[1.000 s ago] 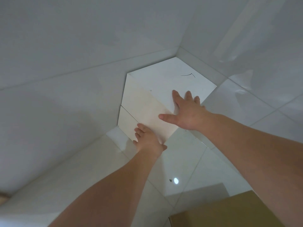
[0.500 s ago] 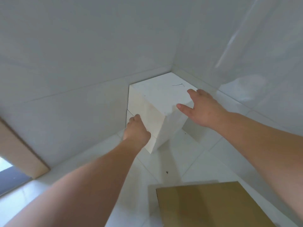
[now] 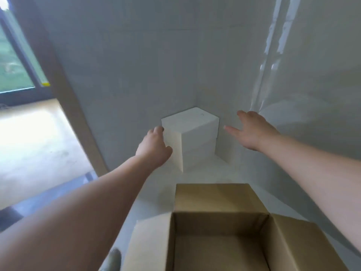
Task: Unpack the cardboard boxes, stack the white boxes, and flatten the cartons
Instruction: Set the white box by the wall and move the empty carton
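In the far corner, stack: two white boxes (image 3: 195, 133) sat one on the other, tight into the wall corner, stack upright, one vertical edge facing near.
Left hand (image 3: 154, 147): arm reached far; fingers loosely curled beside the stack's upper left edge, gripping nothing; contact unclear.
Right hand (image 3: 252, 130): fingers spread and straight, released, just right of the stack, apart from it.
Carton (image 3: 218, 231): brown cardboard, near centre on the floor, flaps open, mouth up, well apart from the stack.
Far left: doorway (image 3: 21, 94).
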